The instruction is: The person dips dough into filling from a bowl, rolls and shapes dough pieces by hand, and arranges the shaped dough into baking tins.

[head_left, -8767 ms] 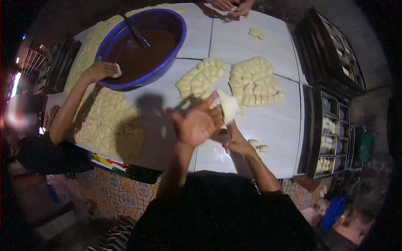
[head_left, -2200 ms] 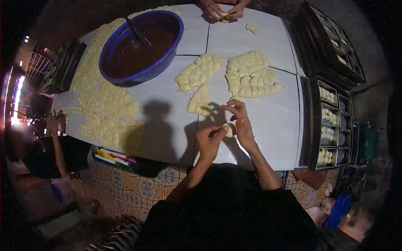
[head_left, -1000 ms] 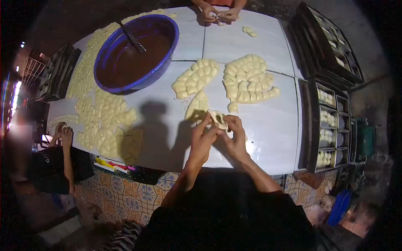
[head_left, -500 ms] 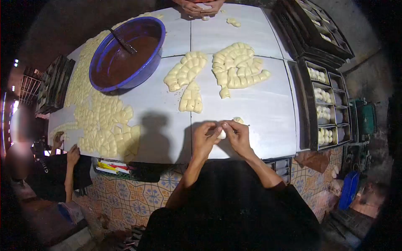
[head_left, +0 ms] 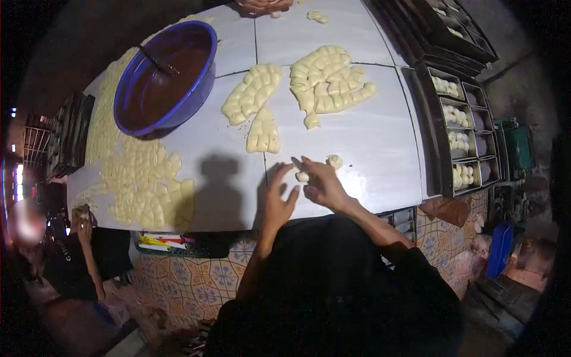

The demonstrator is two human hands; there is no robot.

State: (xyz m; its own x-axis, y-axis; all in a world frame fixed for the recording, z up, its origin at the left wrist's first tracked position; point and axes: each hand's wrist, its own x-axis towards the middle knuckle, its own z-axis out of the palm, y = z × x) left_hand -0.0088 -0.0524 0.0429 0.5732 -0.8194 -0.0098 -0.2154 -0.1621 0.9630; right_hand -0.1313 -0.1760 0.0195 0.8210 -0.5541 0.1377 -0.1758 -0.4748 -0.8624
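A small white dough ball (head_left: 302, 177) sits in the gap between my two hands, close to the right thumb. My left hand (head_left: 278, 201) is open at the left of the ball, its fingers apart and nothing in them. The fingers of my right hand (head_left: 326, 185) are spread around the ball's right side; whether they touch it is unclear. Just beyond that hand lies another small dough piece (head_left: 334, 161). Farther up the table are two flat groups of cut dough, a left one (head_left: 254, 95) and a right one (head_left: 330, 80).
A blue basin (head_left: 212, 65) of brown filling with a utensil stands at the left, by a large spread of dough pieces (head_left: 143, 178). Black trays (head_left: 437, 134) with dough balls line the right. Another person's hands (head_left: 264, 6) work opposite; a person's hand (head_left: 84, 226) is at the left.
My hands, which were together pinching the dough ball, have parted, and the ball now shows between them. The view has shifted slightly. The left person's hands have moved.
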